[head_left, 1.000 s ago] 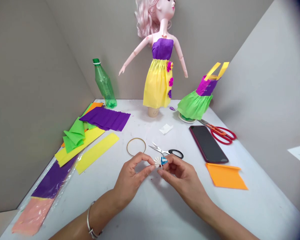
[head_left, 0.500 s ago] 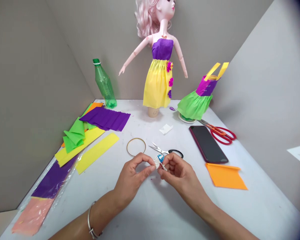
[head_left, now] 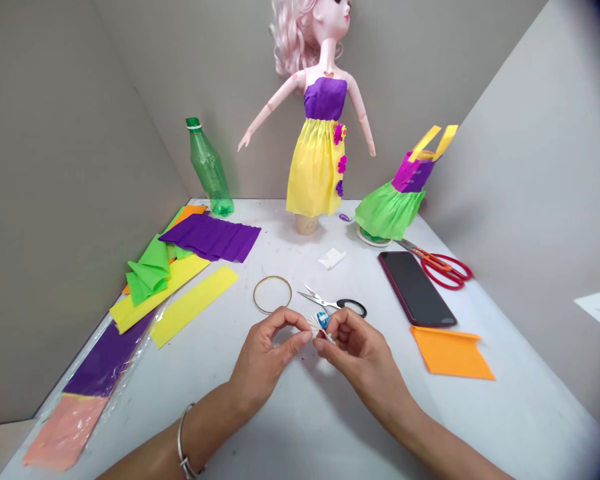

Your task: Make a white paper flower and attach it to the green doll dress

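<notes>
Head view: two bare hands meet above a white table (head_left: 280, 413). The left hand (head_left: 267, 357), thumb and forefinger pinched together, grips one edge of a small white pleated piece (head_left: 315, 325). The right hand (head_left: 363, 347), its fingers curled and nearly closed, holds the other side, beside a small blue-and-white bit (head_left: 323, 319). The piece sits between the fingertips, just in front of small black-handled scissors (head_left: 351, 306); a thin gold ring (head_left: 273, 295) lies near the left hand

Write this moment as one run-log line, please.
left hand: pinching white pleated piece | right hand: gripping its other side | beyond: black-handled scissors, gold-coloured ring | right: phone
</notes>
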